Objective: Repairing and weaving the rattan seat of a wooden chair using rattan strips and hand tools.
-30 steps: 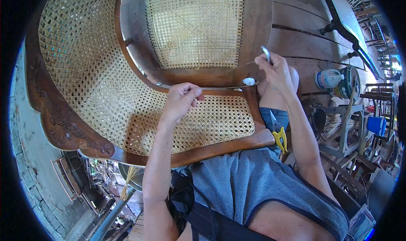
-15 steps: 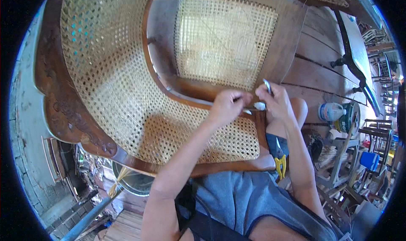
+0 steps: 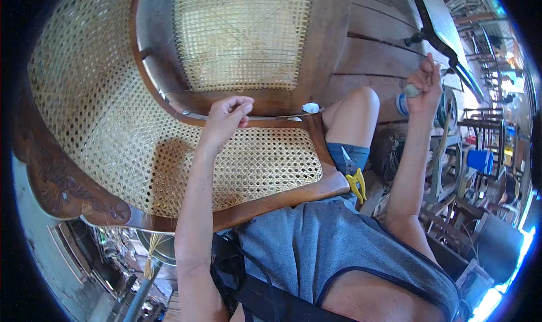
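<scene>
A wooden chair frame with woven cane panels lies across in front of me. My left hand is over the inner rail above the near cane panel; its thumb and fingers are pinched, and what they hold is too small to make out. Raised far out to the right, my right hand has curled fingers and a pale greenish thing against it that I cannot name. A white lump sits at the rail's right end. A thin strand or edge runs along the rail towards it.
Yellow-handled cutters rest by my thigh, right of the chair frame. Bottle and bucket stand partly hidden behind my right hand. A black curved bar, a blue container and stacked furniture are further right. Plank floor lies beyond my knee.
My right hand has swung away from the rail, up and outward to the right; the metal tool it had no longer shows. My left hand stays near the rail. The whole view has shifted.
</scene>
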Demonstrator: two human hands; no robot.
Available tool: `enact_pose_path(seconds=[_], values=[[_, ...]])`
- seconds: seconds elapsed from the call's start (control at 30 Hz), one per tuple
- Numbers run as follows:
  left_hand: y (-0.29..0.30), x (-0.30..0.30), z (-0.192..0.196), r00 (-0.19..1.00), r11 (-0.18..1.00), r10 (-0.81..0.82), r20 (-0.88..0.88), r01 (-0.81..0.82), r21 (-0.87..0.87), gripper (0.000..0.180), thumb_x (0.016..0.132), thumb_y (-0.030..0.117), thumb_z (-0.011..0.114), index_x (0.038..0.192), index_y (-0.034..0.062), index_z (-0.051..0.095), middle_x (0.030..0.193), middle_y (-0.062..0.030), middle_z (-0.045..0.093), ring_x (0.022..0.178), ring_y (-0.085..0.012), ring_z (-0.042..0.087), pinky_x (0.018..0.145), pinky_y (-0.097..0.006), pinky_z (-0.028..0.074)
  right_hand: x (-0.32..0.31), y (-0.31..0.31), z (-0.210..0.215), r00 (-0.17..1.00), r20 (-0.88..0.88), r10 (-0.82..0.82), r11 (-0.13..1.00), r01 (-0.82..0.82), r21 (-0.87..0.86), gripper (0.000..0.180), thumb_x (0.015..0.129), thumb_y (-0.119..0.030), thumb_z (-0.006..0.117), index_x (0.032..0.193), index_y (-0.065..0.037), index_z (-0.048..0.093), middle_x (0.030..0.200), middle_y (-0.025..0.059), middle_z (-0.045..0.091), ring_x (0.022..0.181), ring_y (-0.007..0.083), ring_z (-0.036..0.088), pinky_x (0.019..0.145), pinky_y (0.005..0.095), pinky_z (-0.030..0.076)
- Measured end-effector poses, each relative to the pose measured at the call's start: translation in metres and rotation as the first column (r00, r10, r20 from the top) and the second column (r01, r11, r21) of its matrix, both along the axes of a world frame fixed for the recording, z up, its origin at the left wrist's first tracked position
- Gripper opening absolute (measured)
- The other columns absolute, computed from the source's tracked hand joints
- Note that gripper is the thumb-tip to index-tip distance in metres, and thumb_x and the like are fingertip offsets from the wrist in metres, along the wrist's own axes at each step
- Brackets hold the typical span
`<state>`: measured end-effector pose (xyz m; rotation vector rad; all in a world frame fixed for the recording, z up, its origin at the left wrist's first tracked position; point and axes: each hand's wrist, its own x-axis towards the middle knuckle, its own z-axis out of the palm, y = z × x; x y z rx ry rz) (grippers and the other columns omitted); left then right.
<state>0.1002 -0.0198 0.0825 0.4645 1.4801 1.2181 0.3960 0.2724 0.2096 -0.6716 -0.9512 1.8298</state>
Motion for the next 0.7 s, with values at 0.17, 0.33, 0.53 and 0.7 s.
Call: enact_pose_path(seconds=[0.17, 0.33, 0.53, 0.7], values=[[0.049, 0.042, -0.071, 0.646, 0.946, -0.300, -0.702, 0.297, -0.131, 0.024, 0.089, 0.023, 0.063, 0.107, 0.0099, 0.070, 0.093, -0.0114, 0.069, 0.085, -0.0296, 0.066, 0.081, -0.038, 0.054, 0.061, -0.025, -0.036, 0.942, 0.335, -0.014, 0.997, 0.039, -0.068, 0.028, 0.098, -0.024, 0.056, 0.116, -0.002, 0.061, 0.081, -0.0028, 0.059, 0.046, 0.0010, 0.039, 0.039, 0.0176, 0.033], [0.106, 0.088, -0.114, 0.277, 0.838, -0.408, -0.870, 0.492, -0.237, 0.021, 0.085, 0.025, 0.066, 0.097, 0.0081, 0.071, 0.093, -0.0115, 0.068, 0.096, -0.0321, 0.063, 0.084, -0.043, 0.053, 0.073, -0.081, -0.044, 0.690, 0.718, 0.093, 0.994, -0.107, -0.026, 0.024, 0.095, -0.022, 0.060, 0.110, -0.003, 0.065, 0.074, -0.0032, 0.056, 0.044, 0.0004, 0.037, 0.037, 0.0190, 0.031], [0.107, 0.094, -0.134, 0.160, 0.750, -0.486, -0.859, 0.581, -0.316, 0.013, 0.085, 0.020, 0.067, 0.093, 0.0096, 0.069, 0.089, -0.0123, 0.068, 0.093, -0.0343, 0.063, 0.080, -0.043, 0.053, -0.006, -0.084, -0.090, 0.118, 0.959, -0.259, 0.469, -0.853, 0.231, 0.021, 0.086, -0.016, 0.059, 0.083, 0.004, 0.068, 0.082, 0.0184, 0.069, 0.076, 0.0261, 0.070, 0.068, 0.0422, 0.054], [0.096, 0.089, -0.135, 0.776, 0.908, -0.416, -0.475, 0.385, -0.165, 0.012, 0.082, 0.017, 0.064, 0.089, 0.0094, 0.071, 0.089, -0.0172, 0.069, 0.084, -0.0347, 0.066, 0.075, -0.045, 0.054, -0.088, -0.074, -0.185, -0.143, 0.900, -0.413, 0.277, -0.961, -0.026, 0.015, 0.081, -0.011, 0.058, 0.079, -0.003, 0.071, 0.087, 0.0170, 0.070, 0.083, 0.0290, 0.070, 0.071, 0.0423, 0.056]])
